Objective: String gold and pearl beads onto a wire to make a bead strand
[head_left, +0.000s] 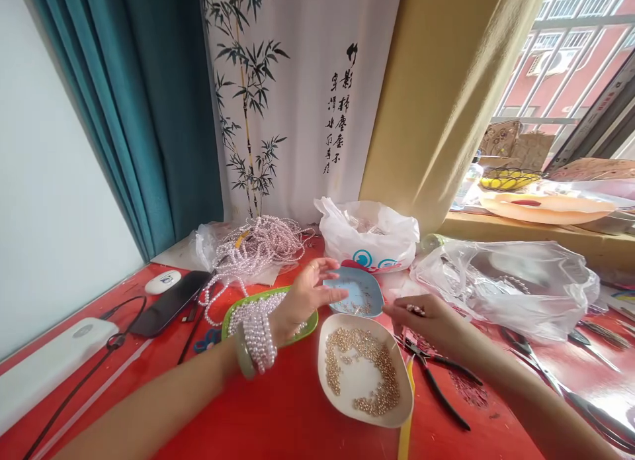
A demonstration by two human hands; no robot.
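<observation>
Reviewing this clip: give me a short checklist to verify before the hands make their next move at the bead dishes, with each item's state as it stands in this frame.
1. Left hand free to pick: ok, open, fingers spread over the blue dish.
2. Right hand grip: ok, pinched on a short pearl strand.
3. White dish of gold beads within reach: ok, flat between both hands.
4. Pliers clear of the hands: ok, lying beside the white dish.
5. Blue dish contents: cannot tell, pieces too small.
6. Green dish stable: cannot tell, the left wrist hides much of it.
</observation>
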